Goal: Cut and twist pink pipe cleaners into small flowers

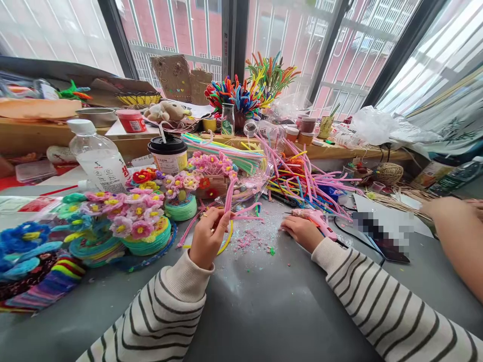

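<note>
- Pink fuzzy stems (229,195) stand up from the left hand (209,234), above the table (256,317).
- The left grip is pinched around them.
- The right hand (302,233) is right by the pink glue gun (326,229); I can't tell if its grip holds it.
- This looks like a glue step. The next move calls for a firm hold on the gun and steady stems.

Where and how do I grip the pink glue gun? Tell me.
Take the pink glue gun by its broad pink end, probably best from the right and above: it lies with its narrow dark tip pointing left, so that grip stays well clear of the tip.
</note>
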`<state>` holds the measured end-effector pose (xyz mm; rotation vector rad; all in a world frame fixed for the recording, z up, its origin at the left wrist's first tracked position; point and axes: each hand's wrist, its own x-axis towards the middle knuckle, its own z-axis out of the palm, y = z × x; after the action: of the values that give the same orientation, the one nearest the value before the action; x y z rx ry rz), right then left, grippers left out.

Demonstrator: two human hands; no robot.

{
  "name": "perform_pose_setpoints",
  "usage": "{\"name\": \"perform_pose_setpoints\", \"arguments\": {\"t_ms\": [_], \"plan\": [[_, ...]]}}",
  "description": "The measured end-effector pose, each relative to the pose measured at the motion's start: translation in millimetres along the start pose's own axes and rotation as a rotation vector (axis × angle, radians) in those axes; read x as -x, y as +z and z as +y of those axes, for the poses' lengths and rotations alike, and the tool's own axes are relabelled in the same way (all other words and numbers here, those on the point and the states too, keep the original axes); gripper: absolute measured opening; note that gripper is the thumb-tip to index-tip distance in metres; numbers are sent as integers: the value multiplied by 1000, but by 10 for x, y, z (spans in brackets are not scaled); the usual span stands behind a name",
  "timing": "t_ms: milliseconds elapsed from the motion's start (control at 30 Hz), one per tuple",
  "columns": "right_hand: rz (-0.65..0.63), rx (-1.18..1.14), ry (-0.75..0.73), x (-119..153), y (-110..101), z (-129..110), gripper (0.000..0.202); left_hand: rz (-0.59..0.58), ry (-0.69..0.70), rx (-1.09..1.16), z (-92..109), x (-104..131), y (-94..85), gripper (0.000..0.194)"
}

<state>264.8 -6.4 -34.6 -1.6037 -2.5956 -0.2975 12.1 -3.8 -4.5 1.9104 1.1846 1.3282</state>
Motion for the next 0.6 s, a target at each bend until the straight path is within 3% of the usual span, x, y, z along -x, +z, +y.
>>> {"name": "perform_pose_setpoints", "arguments": {"t_ms": [200, 433, 600], "plan": [[167, -66, -33, 220, 22, -42, 23, 4, -37, 11, 21, 4, -10, 22], [94, -24, -80, 239, -30, -124, 29, 3, -39, 26, 30, 5, -3, 23], [87, -21, 13, 42, -152, -84, 20, 4, -32, 23, 19, 5, -3, 22]]}}
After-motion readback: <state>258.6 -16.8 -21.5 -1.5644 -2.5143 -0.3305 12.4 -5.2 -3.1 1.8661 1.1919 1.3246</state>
